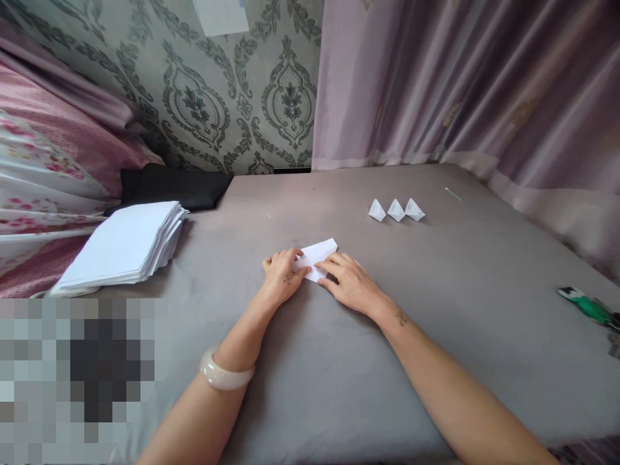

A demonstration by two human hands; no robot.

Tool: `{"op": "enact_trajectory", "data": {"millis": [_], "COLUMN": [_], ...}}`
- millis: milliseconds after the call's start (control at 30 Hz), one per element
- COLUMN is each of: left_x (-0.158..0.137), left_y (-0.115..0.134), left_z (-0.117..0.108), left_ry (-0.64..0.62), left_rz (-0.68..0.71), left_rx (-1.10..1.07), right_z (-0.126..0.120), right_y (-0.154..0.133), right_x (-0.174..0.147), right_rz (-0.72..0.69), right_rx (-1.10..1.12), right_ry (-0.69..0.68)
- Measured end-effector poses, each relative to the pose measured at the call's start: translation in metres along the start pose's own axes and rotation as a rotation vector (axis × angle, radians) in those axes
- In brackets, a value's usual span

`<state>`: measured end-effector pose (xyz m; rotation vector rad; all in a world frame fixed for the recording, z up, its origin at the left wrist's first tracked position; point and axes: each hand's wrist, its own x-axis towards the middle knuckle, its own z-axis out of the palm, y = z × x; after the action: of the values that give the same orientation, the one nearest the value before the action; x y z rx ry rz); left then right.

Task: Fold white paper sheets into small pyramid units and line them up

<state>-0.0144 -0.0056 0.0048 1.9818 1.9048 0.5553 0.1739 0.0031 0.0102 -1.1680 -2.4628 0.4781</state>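
Head camera: we see a white folded paper (323, 249) on the grey cloth (310, 387), near the middle, with both hands on it. The left hand (281, 274) has its fingers bent at the paper's left end and covers that corner; its thumb lies on top. The right hand (352, 284) brings fingers and thumb to the lower right side, hiding part of that edge. We cannot tell whether either hand grips the paper or only presses it, since its underside is out of sight.

Beyond, to the right, three small paper shapes (396, 210) stand in a row; their back faces are hidden from us. At the left lies a stack (121, 242) of white sheets, its far corner just beside a black item (179, 187) that we cannot identify.

A green-handled tool (589, 307) is cut off by the right edge, its kind hard to make out. A thin stick (453, 194) lies near the curtain (411, 77). The top edge crops a wall sheet (221, 18), and coarse blocks blur the lower left corner.
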Motion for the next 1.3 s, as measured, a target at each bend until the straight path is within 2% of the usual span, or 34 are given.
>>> {"op": "enact_trajectory", "data": {"millis": [200,300,467,567,667,733,833,933,1033,1100,1200,1300], "left_x": [0.001,0.002,0.004,0.006,0.008,0.007,0.000,-0.012,-0.025,-0.030,-0.031,-0.026], "left_y": [-0.009,-0.015,-0.025,-0.031,-0.035,-0.033,-0.021,0.001,0.022,0.032,0.035,0.030], "left_z": [0.005,0.006,0.001,-0.005,-0.014,-0.020,-0.024,-0.018,-0.007,-0.002,0.001,0.003], "left_ry": [0.008,0.052,0.104,0.122,0.218,0.346,0.473,0.299,0.101,0.011,-0.018,0.019], "left_rz": [0.039,0.049,-0.001,-0.044,-0.123,-0.143,-0.061,0.070,0.154,0.166,0.158,0.121], "left_rx": [0.010,0.092,0.250,0.321,0.374,0.363,0.265,0.163,0.212,0.262,0.305,0.306], "right_z": [-0.002,-0.002,0.001,0.003,0.004,0.004,0.006,0.011,0.017,0.021,0.026,0.028], "right_y": [-0.003,-0.003,0.002,0.003,0.001,-0.002,-0.007,-0.014,-0.025,-0.033,-0.040,-0.041], "right_x": [-0.001,-0.001,0.000,-0.001,-0.002,-0.003,-0.002,-0.003,-0.006,-0.008,-0.010,-0.009], "right_rz": [-0.068,-0.087,-0.142,-0.124,-0.083,-0.060,-0.032,-0.011,0.055,0.107,0.145,0.150], "right_rx": [-0.066,-0.082,-0.078,-0.071,-0.087,-0.093,-0.103,-0.131,-0.182,-0.223,-0.263,-0.275], "right_ry": [-0.034,-0.021,-0.022,-0.036,-0.040,-0.040,-0.019,0.006,0.032,0.052,0.068,0.092]}}
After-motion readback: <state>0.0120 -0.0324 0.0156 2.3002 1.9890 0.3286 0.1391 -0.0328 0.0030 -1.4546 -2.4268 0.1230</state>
